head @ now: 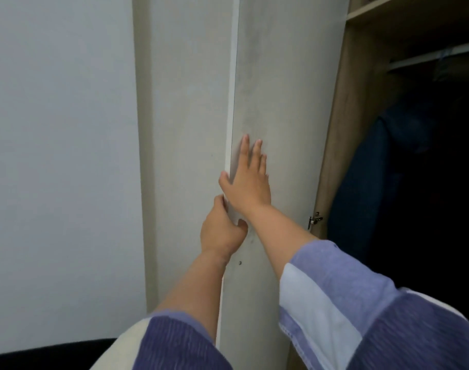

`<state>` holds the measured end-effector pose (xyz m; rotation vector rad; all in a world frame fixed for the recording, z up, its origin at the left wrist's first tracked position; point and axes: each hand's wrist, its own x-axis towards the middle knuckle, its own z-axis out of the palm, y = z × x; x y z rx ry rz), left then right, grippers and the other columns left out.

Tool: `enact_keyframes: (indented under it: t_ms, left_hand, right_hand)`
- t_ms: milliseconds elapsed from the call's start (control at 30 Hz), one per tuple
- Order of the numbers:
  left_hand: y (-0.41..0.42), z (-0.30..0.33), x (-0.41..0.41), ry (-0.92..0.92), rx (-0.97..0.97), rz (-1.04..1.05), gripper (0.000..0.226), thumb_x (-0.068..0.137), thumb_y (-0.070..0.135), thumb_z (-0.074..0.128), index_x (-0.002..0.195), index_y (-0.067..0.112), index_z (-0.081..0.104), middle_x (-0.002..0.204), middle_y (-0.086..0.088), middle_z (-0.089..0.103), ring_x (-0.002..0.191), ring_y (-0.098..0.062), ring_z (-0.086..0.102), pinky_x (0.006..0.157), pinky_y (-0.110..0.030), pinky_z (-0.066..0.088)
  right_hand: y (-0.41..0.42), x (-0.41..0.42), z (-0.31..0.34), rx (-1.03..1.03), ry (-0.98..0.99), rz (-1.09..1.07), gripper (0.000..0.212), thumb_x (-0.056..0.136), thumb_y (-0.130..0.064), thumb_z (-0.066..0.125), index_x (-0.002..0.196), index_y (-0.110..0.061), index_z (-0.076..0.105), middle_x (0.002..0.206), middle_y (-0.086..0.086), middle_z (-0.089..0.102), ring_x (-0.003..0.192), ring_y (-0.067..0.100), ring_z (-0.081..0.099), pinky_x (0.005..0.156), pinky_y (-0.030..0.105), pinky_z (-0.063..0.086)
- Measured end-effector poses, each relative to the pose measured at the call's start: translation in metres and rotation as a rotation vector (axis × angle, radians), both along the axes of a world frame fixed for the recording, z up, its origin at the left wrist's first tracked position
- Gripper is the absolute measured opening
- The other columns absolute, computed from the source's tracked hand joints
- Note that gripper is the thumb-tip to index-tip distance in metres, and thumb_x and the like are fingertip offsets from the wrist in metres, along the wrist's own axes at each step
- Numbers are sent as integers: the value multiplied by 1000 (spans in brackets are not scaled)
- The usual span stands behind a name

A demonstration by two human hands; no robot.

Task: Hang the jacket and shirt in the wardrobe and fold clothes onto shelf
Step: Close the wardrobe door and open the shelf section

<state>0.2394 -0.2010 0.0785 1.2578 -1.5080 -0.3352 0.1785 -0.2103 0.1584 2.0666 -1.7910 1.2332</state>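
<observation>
A pale grey wardrobe door (281, 89) stands swung open, edge toward me. My left hand (222, 228) grips the door's front edge, thumb on the inner face and fingers curled round the outside. My right hand (250, 180) lies flat on the inner face just above, fingers straight and spread. Inside the wardrobe on the right, dark blue clothing (366, 182) hangs under a white rail (436, 56). A wooden shelf (404, 12) sits above the rail.
A plain white wall (60, 156) fills the left side. A metal hinge (314, 219) is fixed to the wooden wardrobe side panel (337, 145). Something dark (41, 353) lies at the bottom left corner.
</observation>
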Motion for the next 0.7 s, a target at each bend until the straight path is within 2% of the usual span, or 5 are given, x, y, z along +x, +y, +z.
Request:
enact_keyframes:
  t_ms: [167,267,500,600,700]
  left_hand:
    - [42,1,-35,-44,-8,42,36,80,33,63,107,19,45,99,1,66,88,-26,64,65,-27,38]
    - [74,1,-63,-95,-47,17,38,82,34,62,111,19,44,100,1,66,88,-26,64,64,-27,37]
    - [127,-12,-146,-133,-96,-253,65,80,35,62,138,28,33,121,6,59,105,-17,61,76,-27,47]
    - [141,-18,-182,-184,-67,-410,91,76,35,58,151,31,8,149,7,38,127,-17,49,96,-35,49]
    - [145,-14,-213,-292,-55,-519,103,76,35,58,152,28,-12,161,10,4,144,-14,26,111,-37,37]
  right_hand:
    - [39,-34,0,0,-96,96,88,92,-28,47,149,-25,-19,160,4,-18,148,27,-4,116,41,19]
    - [68,-65,0,-26,-185,147,89,89,-22,51,151,-26,-14,161,2,-9,148,22,10,116,33,22]
    - [135,-147,-1,-57,-239,5,77,89,-16,49,152,-28,5,136,7,52,109,25,59,94,43,51]
    - [155,-190,-4,-66,-205,-116,67,96,-16,45,152,-25,9,121,8,61,96,23,63,86,42,55]
    - [167,-229,-6,-76,-170,-187,62,97,-20,41,152,-25,12,109,11,66,87,27,65,81,46,55]
